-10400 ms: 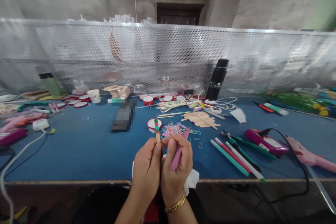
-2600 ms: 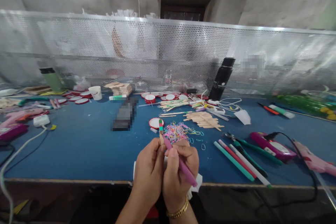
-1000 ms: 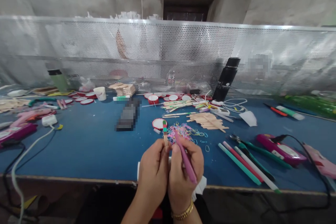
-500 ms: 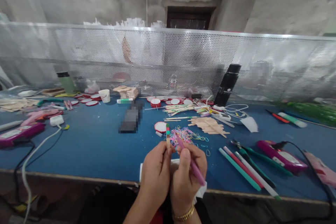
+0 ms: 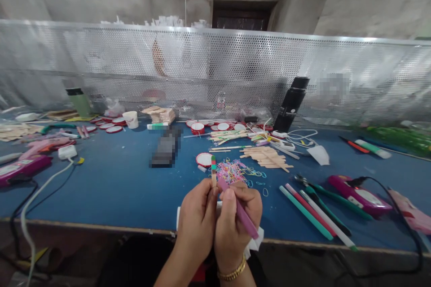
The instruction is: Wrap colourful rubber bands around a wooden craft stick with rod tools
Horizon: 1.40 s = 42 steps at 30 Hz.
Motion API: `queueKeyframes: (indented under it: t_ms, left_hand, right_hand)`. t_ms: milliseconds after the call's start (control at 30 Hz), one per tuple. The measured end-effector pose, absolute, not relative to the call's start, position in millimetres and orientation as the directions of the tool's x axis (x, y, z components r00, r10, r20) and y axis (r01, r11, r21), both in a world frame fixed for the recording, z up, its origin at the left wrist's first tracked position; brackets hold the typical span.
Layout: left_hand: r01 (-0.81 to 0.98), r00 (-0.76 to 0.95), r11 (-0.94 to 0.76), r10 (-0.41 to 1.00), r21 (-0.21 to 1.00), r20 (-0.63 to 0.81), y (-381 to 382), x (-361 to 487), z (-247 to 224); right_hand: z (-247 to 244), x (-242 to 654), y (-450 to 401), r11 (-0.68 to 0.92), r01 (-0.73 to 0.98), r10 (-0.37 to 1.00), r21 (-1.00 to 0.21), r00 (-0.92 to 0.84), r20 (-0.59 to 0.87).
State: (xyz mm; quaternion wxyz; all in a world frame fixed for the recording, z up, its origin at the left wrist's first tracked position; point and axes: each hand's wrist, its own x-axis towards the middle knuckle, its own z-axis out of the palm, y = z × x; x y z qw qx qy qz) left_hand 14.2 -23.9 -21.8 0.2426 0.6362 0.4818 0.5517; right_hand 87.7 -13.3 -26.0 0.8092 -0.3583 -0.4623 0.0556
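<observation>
My left hand point(image 5: 198, 215) pinches a wooden craft stick point(image 5: 213, 171) upright, its upper end coloured in green, teal and brown-red bands. My right hand point(image 5: 235, 219) is closed round a purple marker pen point(image 5: 245, 216) that slants across it. The pen's upper end is close to the stick; I cannot tell whether they touch. Behind both hands lies a heap of small coloured rubber bands point(image 5: 232, 171). A small red-rimmed white drum point(image 5: 204, 159) sits just left of the stick's tip. White paper or cloth point(image 5: 256, 241) shows partly under my hands.
Plain craft sticks point(image 5: 267, 158) lie behind the bands. To the right are a teal marker point(image 5: 305, 211), other markers, green-handled pliers point(image 5: 325, 208) and a purple device point(image 5: 360, 195) with a cable. A blurred dark object point(image 5: 165, 147) lies left of centre. Behind the table runs a perforated metal screen point(image 5: 188, 71).
The view has tilted slightly, so the scene sits a little higher and further left. Both hands keep their holds on the stick and pen, and the pen has shifted slightly toward the stick.
</observation>
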Motion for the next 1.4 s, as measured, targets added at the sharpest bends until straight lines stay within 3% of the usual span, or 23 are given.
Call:
queueKeyframes:
  t_ms: [333,600,867,1100,1400]
  left_hand:
    - [0.367,-0.082,-0.417,0.876,0.831,0.476,-24,13,-20]
    - [0.362,-0.101,-0.417,0.872,0.834,0.479,-23,14,-18]
    - [0.32,-0.091,-0.426,0.875,0.846,0.475,-23,13,-23]
    - [0.352,-0.084,-0.422,0.875,0.835,0.478,-24,13,-20]
    - [0.33,-0.076,-0.427,0.877,0.842,0.475,-23,14,-21]
  right_hand:
    - [-31,86,-11,0.741,0.186,0.48,-0.645,0.524,0.703]
    - [-32,85,-11,0.729,0.252,0.411,-0.636,0.582,0.702]
    - [-34,85,-11,0.744,0.162,0.487,-0.648,0.532,0.693]
    - [-33,85,-11,0.734,0.23,0.432,-0.639,0.569,0.7]
    - [-36,84,-10,0.769,0.135,0.483,-0.625,0.517,0.706]
